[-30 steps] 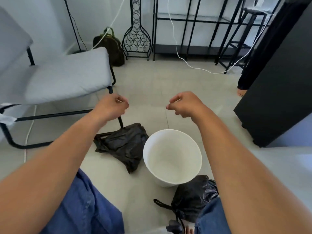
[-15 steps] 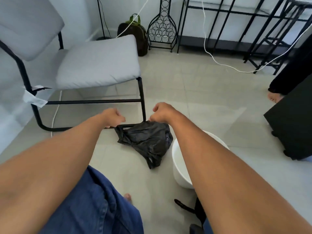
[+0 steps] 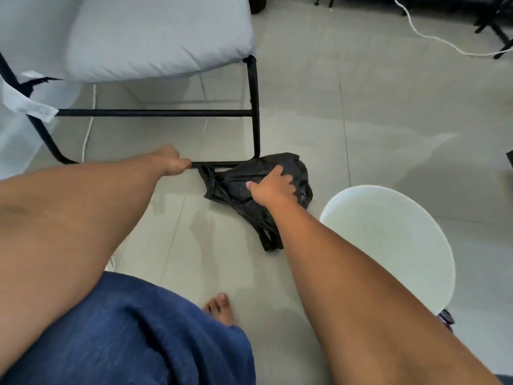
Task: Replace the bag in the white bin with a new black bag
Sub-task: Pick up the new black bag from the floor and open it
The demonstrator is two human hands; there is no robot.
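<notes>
The empty white bin [image 3: 388, 245] stands on the tiled floor at the right. A crumpled black bag [image 3: 236, 184] lies on the floor just left of it, against the chair's foot rail. My right hand [image 3: 273, 187] rests palm down on top of this bag with its fingers spread. My left hand [image 3: 172, 162] is curled into a fist at the bag's left corner, beside the rail; whether it pinches the plastic is unclear.
A grey-cushioned chair [image 3: 155, 34] with a black metal frame [image 3: 254, 107] stands close behind the bag. A white cable [image 3: 433, 40] crosses the floor at the back right. A dark bit of another bag [image 3: 447, 318] shows behind the bin. My bare foot [image 3: 219, 308] is near.
Both hands dropped from above the bin down to the black bag on the floor. My right hand opened onto it, and the view tilted down and left.
</notes>
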